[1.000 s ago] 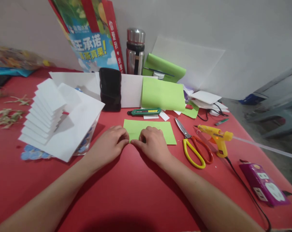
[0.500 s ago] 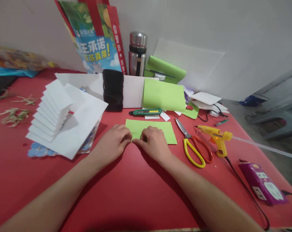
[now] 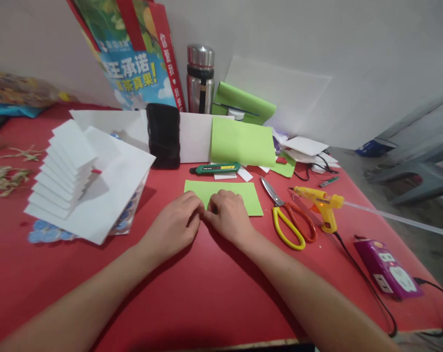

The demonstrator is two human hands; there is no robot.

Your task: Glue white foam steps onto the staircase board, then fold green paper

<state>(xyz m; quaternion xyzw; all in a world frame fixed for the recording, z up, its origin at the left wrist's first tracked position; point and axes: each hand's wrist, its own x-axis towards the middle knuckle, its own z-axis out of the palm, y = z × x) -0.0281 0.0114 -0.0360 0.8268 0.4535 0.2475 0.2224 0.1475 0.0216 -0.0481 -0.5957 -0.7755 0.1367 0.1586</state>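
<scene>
A small light-green paper sheet (image 3: 251,199) lies flat on the red table in the middle of the head view. Both hands are at its near edge. My left hand (image 3: 179,217) has its fingers curled and closed on the paper's near left part. Beside it, my right hand (image 3: 229,215) is closed on the same edge, its thumb tip against the left hand. The fingertips and the bit of edge under them are hidden. Scissors (image 3: 288,215) with one yellow and one red handle lie just right of the paper. Behind it rests a green utility knife (image 3: 216,168).
At left, a stepped white paper model (image 3: 65,176) stands on a white board. A black phone (image 3: 163,137) leans behind, near a steel flask (image 3: 200,80). To the right are a yellow glue gun (image 3: 322,203) and a purple power strip (image 3: 388,269). A larger green sheet (image 3: 243,142) lies behind.
The camera view has turned slightly right, so things sit further left. My left hand has drawn closer to the right one, and its thumb is now less visible.
</scene>
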